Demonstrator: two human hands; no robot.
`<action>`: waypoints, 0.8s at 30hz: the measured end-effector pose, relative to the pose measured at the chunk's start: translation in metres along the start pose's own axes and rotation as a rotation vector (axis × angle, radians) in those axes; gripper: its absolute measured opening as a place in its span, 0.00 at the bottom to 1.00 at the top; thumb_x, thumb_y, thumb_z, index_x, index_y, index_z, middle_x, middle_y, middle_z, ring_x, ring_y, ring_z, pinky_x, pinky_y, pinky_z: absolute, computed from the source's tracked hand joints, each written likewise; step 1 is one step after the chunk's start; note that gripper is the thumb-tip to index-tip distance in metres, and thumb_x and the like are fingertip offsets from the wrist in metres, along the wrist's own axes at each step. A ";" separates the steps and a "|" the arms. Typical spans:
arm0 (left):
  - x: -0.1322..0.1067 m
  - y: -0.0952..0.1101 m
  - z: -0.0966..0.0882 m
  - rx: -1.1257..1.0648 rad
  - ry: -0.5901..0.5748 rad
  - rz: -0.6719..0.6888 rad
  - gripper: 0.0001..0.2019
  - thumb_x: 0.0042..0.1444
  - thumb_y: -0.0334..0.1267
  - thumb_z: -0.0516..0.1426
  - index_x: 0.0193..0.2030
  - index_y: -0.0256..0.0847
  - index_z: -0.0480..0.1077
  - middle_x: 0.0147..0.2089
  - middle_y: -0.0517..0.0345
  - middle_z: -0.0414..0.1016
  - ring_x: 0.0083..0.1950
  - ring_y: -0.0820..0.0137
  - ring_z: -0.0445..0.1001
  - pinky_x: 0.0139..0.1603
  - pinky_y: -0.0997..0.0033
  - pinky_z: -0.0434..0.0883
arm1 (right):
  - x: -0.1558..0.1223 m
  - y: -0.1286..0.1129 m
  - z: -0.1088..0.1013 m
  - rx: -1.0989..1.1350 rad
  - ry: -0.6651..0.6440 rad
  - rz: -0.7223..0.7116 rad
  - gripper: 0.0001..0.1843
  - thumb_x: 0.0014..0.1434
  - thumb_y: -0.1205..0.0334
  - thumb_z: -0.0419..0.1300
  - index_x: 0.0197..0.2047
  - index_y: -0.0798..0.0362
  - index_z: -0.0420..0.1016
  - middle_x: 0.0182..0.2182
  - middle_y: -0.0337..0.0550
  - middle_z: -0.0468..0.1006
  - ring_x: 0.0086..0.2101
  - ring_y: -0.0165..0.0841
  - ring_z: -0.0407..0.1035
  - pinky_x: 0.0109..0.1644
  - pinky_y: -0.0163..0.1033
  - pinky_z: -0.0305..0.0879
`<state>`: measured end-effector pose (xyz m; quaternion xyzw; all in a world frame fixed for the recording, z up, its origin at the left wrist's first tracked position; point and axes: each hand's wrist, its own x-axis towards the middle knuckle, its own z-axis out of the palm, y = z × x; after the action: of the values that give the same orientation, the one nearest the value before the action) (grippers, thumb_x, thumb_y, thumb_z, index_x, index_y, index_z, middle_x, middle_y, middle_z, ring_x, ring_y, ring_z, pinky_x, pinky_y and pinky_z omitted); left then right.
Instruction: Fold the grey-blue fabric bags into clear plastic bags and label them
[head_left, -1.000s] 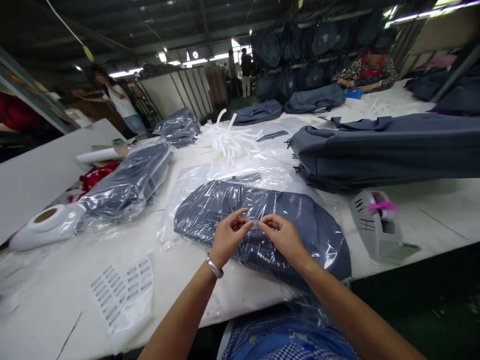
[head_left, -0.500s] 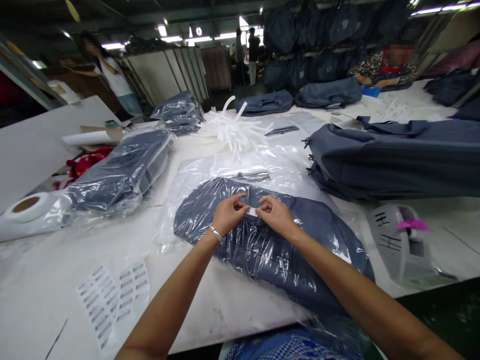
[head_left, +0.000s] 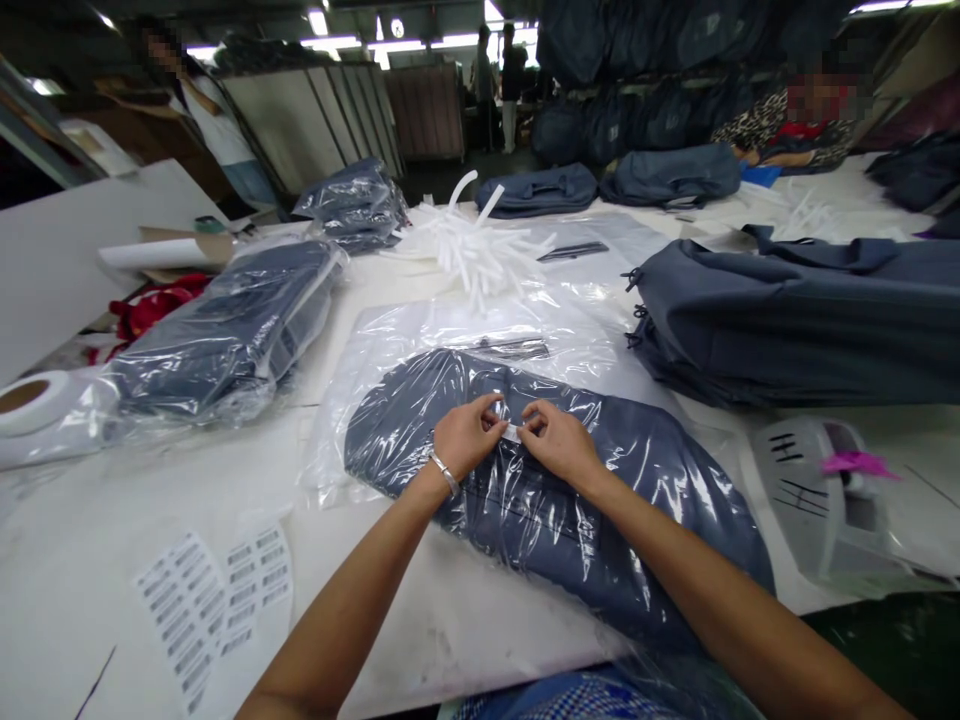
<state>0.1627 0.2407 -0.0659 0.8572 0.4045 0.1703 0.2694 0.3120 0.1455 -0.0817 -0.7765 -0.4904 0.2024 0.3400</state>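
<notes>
A dark blue bag [head_left: 555,500] in a clear plastic sleeve lies slantwise on the table before me. Over its upper middle, my left hand [head_left: 469,435] and my right hand [head_left: 559,440] face each other with thumbs and forefingers pinched. Between them is a small white label [head_left: 511,432], one end in each pinch, close against the plastic. Its print, if any, cannot be made out. To the left, sheets of barcode stickers [head_left: 184,610] lie on the white table [head_left: 352,600].
Wrapped bags [head_left: 217,330] and a white roll [head_left: 34,400] are at left. White strips [head_left: 469,240] lie beyond the sleeve. Stacked unwrapped bags [head_left: 795,320] and a clear plastic container [head_left: 806,500] stand at right. A co-worker [head_left: 810,125] sits across the table.
Both hands stay at the label, which now lies flatter against the plastic. The view has shifted slightly; the bag keeps its place on the table.
</notes>
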 end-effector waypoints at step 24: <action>-0.001 0.000 0.014 0.248 0.017 0.081 0.23 0.53 0.38 0.62 0.57 0.47 0.69 0.42 0.56 0.78 0.42 0.63 0.75 0.38 0.70 0.67 | -0.002 0.003 0.009 -0.236 -0.025 -0.051 0.13 0.57 0.59 0.61 0.46 0.46 0.69 0.37 0.39 0.79 0.35 0.37 0.73 0.34 0.38 0.59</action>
<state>0.1689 0.2359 -0.0771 0.8980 0.3901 0.1371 0.1507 0.3070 0.1458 -0.0905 -0.7957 -0.5348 0.1442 0.2452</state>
